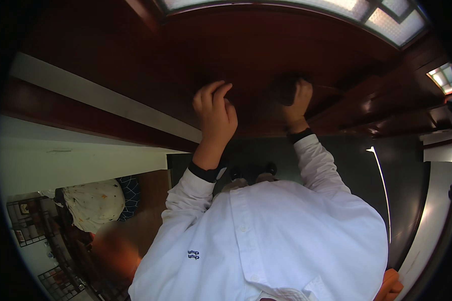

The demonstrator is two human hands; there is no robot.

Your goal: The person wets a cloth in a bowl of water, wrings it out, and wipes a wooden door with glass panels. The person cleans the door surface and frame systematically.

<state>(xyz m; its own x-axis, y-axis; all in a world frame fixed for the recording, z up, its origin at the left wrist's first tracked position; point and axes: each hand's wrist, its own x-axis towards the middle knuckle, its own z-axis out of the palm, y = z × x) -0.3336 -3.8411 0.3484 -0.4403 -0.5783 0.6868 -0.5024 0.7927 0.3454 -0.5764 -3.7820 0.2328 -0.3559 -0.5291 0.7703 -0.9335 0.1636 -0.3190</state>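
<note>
In front of me stands a glossy dark red wooden panel [248, 45], probably part of a door, with patterned glass [324, 4] above it. My right hand [301, 99] holds a dark, rounded pad or cloth [285, 89] against the lower panel; dim light hides its exact kind. To its left, my left hand [215, 113] is raised close to the wood, empty, with loosely bent fingers slightly apart. Whether its fingertips touch the panel, I cannot tell.
Left is a pale wall [79, 158] beside a red wooden frame [98, 122]. Beyond it are patterned bedding [94, 203], a blurred orange shape [115, 256] and wire racks [26, 218]. My shoes [271, 168] stand on dark flooring [346, 161]. Something orange [390, 286] shows behind me at right.
</note>
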